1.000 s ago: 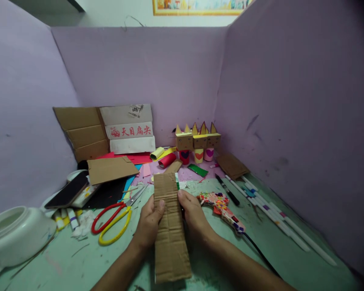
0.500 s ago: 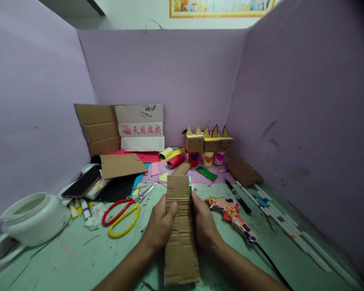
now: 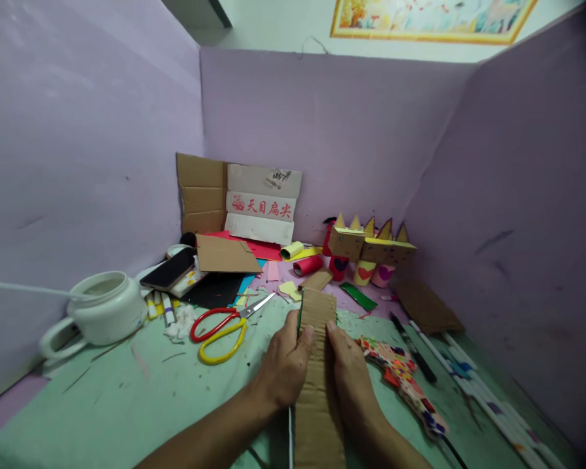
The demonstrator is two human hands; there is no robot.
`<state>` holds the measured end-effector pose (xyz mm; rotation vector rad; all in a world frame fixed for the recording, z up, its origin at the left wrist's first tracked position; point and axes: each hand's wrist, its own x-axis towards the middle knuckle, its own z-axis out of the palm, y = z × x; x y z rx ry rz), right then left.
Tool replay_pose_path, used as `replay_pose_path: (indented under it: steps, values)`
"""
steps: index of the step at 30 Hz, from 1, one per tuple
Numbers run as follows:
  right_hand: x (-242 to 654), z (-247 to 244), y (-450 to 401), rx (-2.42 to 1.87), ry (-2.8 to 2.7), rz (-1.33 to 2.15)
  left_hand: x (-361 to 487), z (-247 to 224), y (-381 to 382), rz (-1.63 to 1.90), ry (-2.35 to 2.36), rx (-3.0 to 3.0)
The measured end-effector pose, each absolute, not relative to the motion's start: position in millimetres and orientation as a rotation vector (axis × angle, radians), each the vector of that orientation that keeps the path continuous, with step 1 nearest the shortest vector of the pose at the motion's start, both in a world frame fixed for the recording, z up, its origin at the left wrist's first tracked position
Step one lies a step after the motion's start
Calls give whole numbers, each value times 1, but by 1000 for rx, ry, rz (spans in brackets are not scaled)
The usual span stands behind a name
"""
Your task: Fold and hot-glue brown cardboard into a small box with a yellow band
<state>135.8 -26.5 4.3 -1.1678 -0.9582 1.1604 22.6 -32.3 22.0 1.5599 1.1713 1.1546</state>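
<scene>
Between both hands is a long brown corrugated cardboard strip (image 3: 317,397), its far end pointing away from me. Green shows along both side edges near that end, and a white edge runs down its lower left. My left hand (image 3: 284,365) grips the left side with the thumb on top. On the right side, my right hand (image 3: 354,374) is closed against the strip, fingertips at its top edge. Scissors (image 3: 224,332) with red and yellow handles lie left of my hands, blades apart. To the right lies a glue gun (image 3: 403,381) covered in colourful patches, with a black cord.
Cardboard figures with pointed ears on paper tubes (image 3: 371,254) stand at the back. A white pot (image 3: 110,312) is on the left, near a phone (image 3: 168,269) and a printed box (image 3: 264,205). A black pen (image 3: 413,345) and white sticks (image 3: 473,391) lie right.
The view has turned left, so the scene sits further right. The cardboard strip has tilted slightly, and green now shows on its left edge. My right fingertips now show over its top edge.
</scene>
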Motion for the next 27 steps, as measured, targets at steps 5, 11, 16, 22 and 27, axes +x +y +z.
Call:
replay_pose_path:
  steps: [5,11,16,22,27]
  values:
    - [136,6,-29,-1246,-1070,1077,21,22,-34,1146,1184,1554]
    - [137,7,-30,-1252,-1060,1066,23,20,-32,1157,1151,1542]
    - [137,-1,-26,-1104,-1009,1181,20,12,-25,1264,1051,1430]
    - [140,0,-19,-863,-791,1612,16,10,-12,1273,909,1129]
    - [146,9,-13,-853,-790,1683,13,13,-5,1168,904,1015]
